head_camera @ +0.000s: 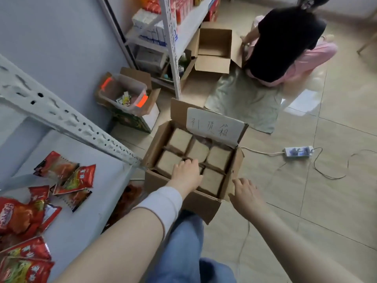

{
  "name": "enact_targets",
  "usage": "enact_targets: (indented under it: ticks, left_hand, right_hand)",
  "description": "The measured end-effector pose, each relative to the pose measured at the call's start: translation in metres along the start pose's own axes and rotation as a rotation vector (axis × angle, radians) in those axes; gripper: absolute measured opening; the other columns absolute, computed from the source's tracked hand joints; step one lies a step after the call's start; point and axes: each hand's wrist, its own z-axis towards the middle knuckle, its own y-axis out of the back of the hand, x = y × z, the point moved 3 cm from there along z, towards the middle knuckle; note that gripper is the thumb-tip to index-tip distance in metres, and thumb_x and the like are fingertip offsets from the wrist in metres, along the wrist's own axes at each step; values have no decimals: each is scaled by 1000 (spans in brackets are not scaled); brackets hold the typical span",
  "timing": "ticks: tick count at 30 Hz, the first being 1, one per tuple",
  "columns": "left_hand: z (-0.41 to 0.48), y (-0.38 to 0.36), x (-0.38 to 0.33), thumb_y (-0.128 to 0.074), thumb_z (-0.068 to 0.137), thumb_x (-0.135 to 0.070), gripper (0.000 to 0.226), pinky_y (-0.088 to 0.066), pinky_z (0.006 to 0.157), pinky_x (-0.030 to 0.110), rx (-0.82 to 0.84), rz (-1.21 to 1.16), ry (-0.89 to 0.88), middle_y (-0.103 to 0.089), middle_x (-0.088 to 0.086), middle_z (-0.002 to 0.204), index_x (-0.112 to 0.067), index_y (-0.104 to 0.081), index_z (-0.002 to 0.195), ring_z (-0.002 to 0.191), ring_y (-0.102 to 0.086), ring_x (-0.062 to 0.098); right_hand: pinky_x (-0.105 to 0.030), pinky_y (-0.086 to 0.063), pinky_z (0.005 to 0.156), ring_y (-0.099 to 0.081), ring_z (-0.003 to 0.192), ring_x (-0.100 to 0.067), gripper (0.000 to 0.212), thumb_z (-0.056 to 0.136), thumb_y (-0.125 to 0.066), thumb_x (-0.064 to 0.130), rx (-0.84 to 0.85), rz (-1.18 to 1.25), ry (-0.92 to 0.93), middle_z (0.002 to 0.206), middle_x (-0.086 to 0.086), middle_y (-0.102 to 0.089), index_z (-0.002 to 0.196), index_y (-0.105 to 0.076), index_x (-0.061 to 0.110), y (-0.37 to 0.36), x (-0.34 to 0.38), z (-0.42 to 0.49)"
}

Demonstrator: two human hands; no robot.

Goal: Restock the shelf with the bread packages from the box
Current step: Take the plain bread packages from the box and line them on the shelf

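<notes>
The bread packages [195, 160] are seen standing on end in an open cardboard box [202, 203] on the floor, packed in rows and apparently divided by card strips. The left hand [186, 173] is lowered into the box, its fingers curled down over the tops of the packages near the middle row; whether a package is actually gripped cannot be told, since the fingertips are hidden. The right hand [245, 194] is held loosely open at the box's near right corner, touching or just off the cardboard edge, with nothing in it.

The step in hand is judged to be the picking of a package, with the box nearly full and the restocking barely begun. For the next move, a firm pinch on one package is called for, then a straight lift clear of the dividers and a carry to the left.

The white shelf [106, 193] lies just beside the box, its board partly covered by scattered red snack packets [67, 176], with bare space left toward the edge. A handwritten label [215, 124] is fixed to the box's far flap. On the tiled floor [336, 201] a power strip [297, 151] with trailing cable is lying near the box. Further off, a second person [285, 48] is crouched at another open carton [215, 50] beside a stocked rack.
</notes>
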Motion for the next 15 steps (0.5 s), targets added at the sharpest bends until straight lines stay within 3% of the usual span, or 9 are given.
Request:
enact_targets:
  ticks: [3, 5, 11, 15]
  left_hand:
    - [59, -33, 9, -47, 93, -33, 51, -34, 104, 41, 137, -133, 53, -43, 11, 139, -12, -32, 136, 129, -39, 30]
    - [101, -56, 19, -48, 93, -33, 55, -33, 104, 40, 169, -175, 76, -38, 10, 142, -13, -27, 139, 130, -37, 29]
    - [242, -121, 55, -53, 90, -26, 72, -25, 111, 37, 13, -344, 189, -26, 18, 147, -7, -11, 145, 135, -28, 31]
    - [291, -142, 63, -58, 87, -24, 76, -23, 108, 32, -150, -412, 156, -34, 14, 142, -10, -13, 146, 132, -31, 28]
  right_hand:
    - [-35, -35, 99, -39, 127, -28, 55, 92, -47, 32, 100, 217, -93, 138, -11, -40, 139, -30, 10, -35, 8, 46]
    - [-32, -31, 103, -37, 128, -27, 59, 92, -49, 28, 79, 355, -135, 140, -14, -38, 141, -27, 5, -55, 12, 87]
    - [-36, -27, 108, -28, 136, -30, 74, 92, -49, 30, 79, 552, -488, 148, -18, -25, 146, -8, 2, -124, 2, 219]
    - [-41, -38, 97, -40, 123, -38, 83, 88, -55, 31, 0, 635, -651, 136, -21, -34, 147, 1, 11, -146, 4, 260]
